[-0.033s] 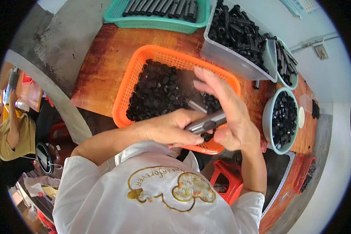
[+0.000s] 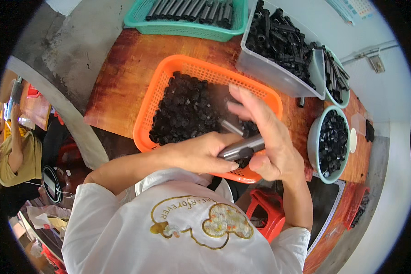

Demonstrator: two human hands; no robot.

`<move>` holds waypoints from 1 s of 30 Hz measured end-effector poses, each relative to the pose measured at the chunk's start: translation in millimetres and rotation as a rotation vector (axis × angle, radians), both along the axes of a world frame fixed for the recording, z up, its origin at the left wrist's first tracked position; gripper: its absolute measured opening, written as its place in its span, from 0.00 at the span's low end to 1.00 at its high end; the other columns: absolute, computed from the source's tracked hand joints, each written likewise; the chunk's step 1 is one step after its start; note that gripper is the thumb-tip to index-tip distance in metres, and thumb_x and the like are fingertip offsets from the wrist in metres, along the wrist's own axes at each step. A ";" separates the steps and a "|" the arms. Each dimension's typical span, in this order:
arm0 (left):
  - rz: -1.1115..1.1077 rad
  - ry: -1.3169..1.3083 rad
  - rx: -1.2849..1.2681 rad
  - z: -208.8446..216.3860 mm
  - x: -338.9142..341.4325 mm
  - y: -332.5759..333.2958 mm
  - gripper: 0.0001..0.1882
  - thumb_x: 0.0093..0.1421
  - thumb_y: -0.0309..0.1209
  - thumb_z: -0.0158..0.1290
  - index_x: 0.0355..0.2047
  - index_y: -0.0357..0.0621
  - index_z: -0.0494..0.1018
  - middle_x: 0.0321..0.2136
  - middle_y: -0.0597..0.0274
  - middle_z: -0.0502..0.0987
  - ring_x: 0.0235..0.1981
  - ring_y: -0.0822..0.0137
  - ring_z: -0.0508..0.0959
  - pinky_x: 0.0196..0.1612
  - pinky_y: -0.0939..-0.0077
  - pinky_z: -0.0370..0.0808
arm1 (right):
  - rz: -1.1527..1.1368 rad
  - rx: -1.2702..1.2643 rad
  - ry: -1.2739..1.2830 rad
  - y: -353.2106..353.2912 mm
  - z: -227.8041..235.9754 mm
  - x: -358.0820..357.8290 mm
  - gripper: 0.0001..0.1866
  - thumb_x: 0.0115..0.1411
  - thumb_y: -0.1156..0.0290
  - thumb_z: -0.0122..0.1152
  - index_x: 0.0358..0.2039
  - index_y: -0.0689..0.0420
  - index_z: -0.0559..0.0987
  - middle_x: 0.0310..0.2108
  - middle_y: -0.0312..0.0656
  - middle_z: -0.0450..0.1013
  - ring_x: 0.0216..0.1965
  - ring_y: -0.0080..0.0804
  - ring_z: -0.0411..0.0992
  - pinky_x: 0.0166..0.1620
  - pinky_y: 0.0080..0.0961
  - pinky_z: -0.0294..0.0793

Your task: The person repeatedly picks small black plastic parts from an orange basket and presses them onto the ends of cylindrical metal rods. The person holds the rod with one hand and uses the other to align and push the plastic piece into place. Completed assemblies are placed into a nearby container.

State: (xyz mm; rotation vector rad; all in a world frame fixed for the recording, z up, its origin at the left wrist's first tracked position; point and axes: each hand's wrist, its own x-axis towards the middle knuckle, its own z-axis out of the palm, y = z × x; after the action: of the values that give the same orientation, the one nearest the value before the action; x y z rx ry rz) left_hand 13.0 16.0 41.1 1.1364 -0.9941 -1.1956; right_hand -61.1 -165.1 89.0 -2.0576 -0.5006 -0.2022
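Note:
My left hand [image 2: 203, 151] is closed around a dark grey tube [image 2: 243, 148] with a darker spot on its side. Its thumb lies along the near end. A second, lighter metal tube [image 2: 232, 127] sticks out past my left fingers. At the far end of the dark tube, my right hand [image 2: 276, 139] is raised with its fingers stretched and its palm facing the tube; whether they touch I cannot tell. Both hands are over the near right part of an orange basket [image 2: 144, 118], which holds many small black caps [image 2: 182, 105].
On the wooden table [image 2: 118, 68], a green basket [image 2: 182, 31] of grey tubes stands at the back. Right of it are a clear bin [image 2: 278, 75] of black parts and a bowl [image 2: 313, 146] of black pieces. A red stool [image 2: 271, 214] stands below. Another person [image 2: 20, 153] sits far left.
The view has shifted very slightly, so the baskets sit a little lower in the picture. My hands and the tube keep nearly the same pose.

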 end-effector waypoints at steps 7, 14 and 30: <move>0.208 -0.804 0.101 1.9 13.6 0.5 0.22 0.55 0.29 0.56 0.47 0.36 0.63 0.26 0.41 0.75 0.27 0.41 0.79 0.28 0.52 0.75 | -0.406 0.346 0.166 13.2 -9.6 5.3 0.65 0.45 0.16 0.36 0.72 0.50 0.36 0.71 0.52 0.43 0.68 0.55 0.53 0.65 0.50 0.54; 0.652 -0.347 0.242 21.2 140.0 -18.4 0.20 0.59 0.44 0.58 0.42 0.43 0.67 0.22 0.69 0.69 0.18 0.80 0.71 0.19 0.84 0.68 | -0.508 0.407 -0.053 -4.6 -41.7 5.3 0.52 0.60 0.37 0.52 0.72 0.53 0.40 0.70 0.53 0.47 0.63 0.50 0.61 0.61 0.44 0.62; 0.788 -0.959 0.742 -76.3 398.9 -186.3 0.26 0.59 0.46 0.59 0.41 0.30 0.74 0.35 0.45 0.78 0.37 0.51 0.79 0.41 0.55 0.74 | -0.554 0.238 0.097 -19.0 -78.9 3.2 0.23 0.61 0.76 0.58 0.56 0.67 0.68 0.52 0.54 0.69 0.41 0.35 0.76 0.37 0.24 0.77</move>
State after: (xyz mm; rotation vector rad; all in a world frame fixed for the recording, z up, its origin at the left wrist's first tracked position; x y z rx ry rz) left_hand 412.0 -170.3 -35.2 2.5267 -0.5966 -0.2909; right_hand -58.0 -184.1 10.0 -1.9171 0.1596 -0.4625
